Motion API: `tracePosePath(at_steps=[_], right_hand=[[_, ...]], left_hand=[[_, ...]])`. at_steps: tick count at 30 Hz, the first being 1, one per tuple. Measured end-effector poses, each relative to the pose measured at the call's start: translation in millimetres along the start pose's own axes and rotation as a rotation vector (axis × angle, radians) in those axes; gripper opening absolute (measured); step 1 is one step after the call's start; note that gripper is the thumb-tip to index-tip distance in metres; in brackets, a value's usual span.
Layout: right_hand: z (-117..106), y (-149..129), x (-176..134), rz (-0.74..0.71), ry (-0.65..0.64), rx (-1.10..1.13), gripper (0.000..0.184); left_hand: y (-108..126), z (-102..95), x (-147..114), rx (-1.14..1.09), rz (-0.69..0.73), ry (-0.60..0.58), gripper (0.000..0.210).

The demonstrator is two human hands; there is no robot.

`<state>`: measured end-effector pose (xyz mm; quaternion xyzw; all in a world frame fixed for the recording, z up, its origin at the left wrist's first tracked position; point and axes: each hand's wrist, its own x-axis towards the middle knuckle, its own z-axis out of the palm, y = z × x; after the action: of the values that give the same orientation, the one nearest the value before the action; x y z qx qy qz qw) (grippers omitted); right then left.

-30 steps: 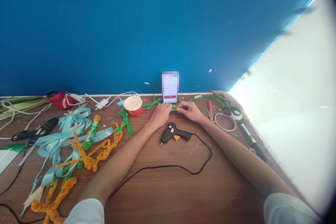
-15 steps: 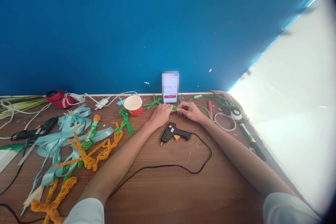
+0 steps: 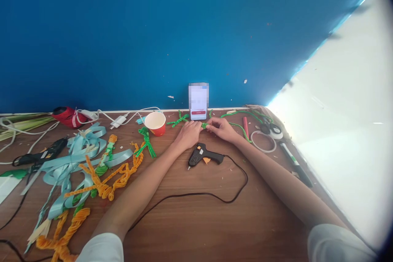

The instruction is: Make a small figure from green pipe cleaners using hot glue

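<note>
Between both hands, just in front of the phone (image 3: 198, 101), is a small green piece of twisted pipe cleaner (image 3: 204, 125). My left hand (image 3: 189, 133) is closed on its left side, the back of the hand hiding most of the fingers. My right hand (image 3: 223, 128) pinches its right side between thumb and fingers. Closer to me, below the hands, a black glue gun (image 3: 204, 155) lies on its side with its nozzle toward the left. A knotted green pipe cleaner (image 3: 178, 119) rests just left of the phone, and another green bundle (image 3: 147, 142) sits beside a paper cup (image 3: 155, 123).
Light blue ribbon (image 3: 89, 143) and orange pipe cleaner figures (image 3: 104, 188) spread over the left side, near a second glue gun (image 3: 46, 153). At right lie a red stick (image 3: 245, 127), a white ring (image 3: 263, 142) and a cutter-like tool (image 3: 296, 165). The glue gun's cord (image 3: 196, 194) loops across the table (image 3: 215, 229).
Hardly anything differs. The whole view has shifted very slightly, and both hands keep their hold on the green pipe cleaner in the same place.
</note>
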<state>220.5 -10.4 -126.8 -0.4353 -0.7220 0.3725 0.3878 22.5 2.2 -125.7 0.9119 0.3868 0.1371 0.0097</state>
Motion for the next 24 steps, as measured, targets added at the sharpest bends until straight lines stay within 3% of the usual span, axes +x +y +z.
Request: tracePosePath(at_steps=[6,19,24], right_hand=[[0.8,3.1,0.3,-0.02,0.064,-0.061,0.027],[-2.4,1.1,-1.2,-0.012,-0.037,-0.023,0.026],[-0.9,0.5,-1.0,-0.032,-0.013,-0.078,0.026]], left_hand=[[-1.2,1.6,1.7,-0.001,-0.011,0.024,0.021],[-5.9,3.5,0.5,0.012,0.059,-0.014,0.018],[-3.3,1.5,1.9,0.024,0.002,-0.016,0.018]])
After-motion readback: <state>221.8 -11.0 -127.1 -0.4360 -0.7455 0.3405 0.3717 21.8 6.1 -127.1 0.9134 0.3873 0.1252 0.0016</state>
